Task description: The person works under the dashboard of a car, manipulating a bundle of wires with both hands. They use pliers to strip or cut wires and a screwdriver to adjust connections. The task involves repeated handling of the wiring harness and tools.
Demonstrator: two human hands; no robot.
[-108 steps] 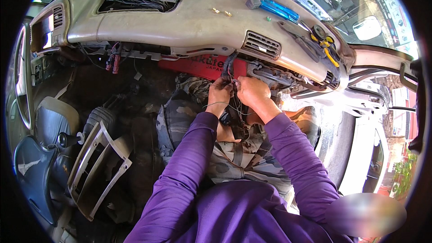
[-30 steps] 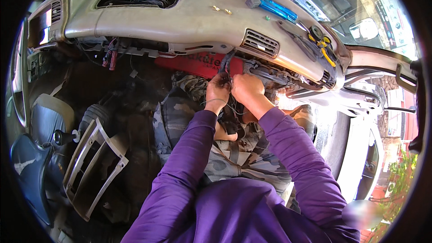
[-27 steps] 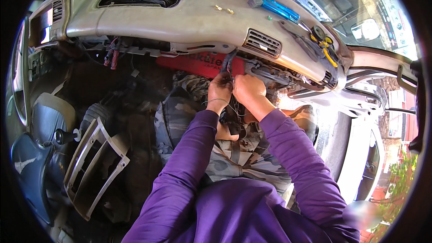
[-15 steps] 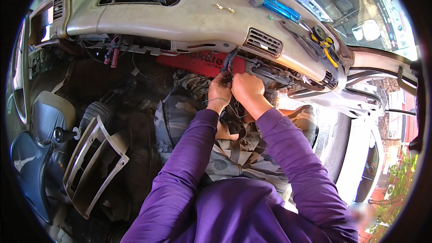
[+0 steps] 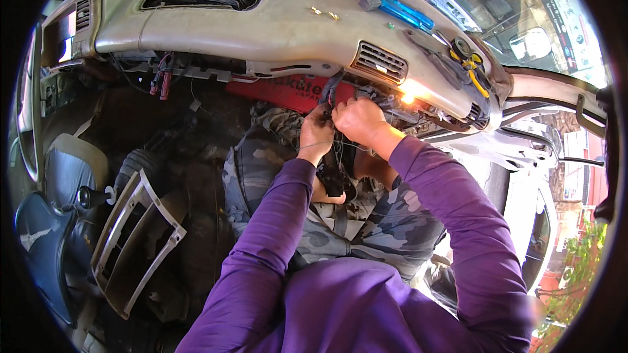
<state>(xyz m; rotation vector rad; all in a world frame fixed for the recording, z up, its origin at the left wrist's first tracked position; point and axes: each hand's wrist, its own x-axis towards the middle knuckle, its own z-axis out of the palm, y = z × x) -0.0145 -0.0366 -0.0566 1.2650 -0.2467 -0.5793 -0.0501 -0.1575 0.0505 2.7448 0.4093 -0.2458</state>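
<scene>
Beneath the worn beige dashboard (image 5: 261, 33), a dark corrugated wire harness (image 5: 331, 85) hangs in front of a red lettered panel (image 5: 275, 89). My left hand (image 5: 316, 134) has its fingers closed on the wiring, with thin wires trailing across the wrist. Against its fingertips, my right hand (image 5: 360, 121) pinches at the same wires, knuckles up; exactly what sits between the fingers is hidden. A bright orange glow (image 5: 409, 98) shows below the air vent (image 5: 379, 62). My camouflage-clad legs are folded below the hands, a bare foot (image 5: 327, 197) between them.
Cutters and pliers (image 5: 468, 65), a blue-handled tool (image 5: 402, 13) and small brass pieces (image 5: 325, 14) lie on the dash. At left are a gear lever (image 5: 88, 196), a loose trim frame (image 5: 111, 248) and a blue-grey seat-like part (image 5: 42, 242). An open doorway is at right.
My right hand has shifted slightly upward, its forearm and elbow swinging to the right. My right leg has moved. The glow below the vent has appeared. My left hand stays at the harness.
</scene>
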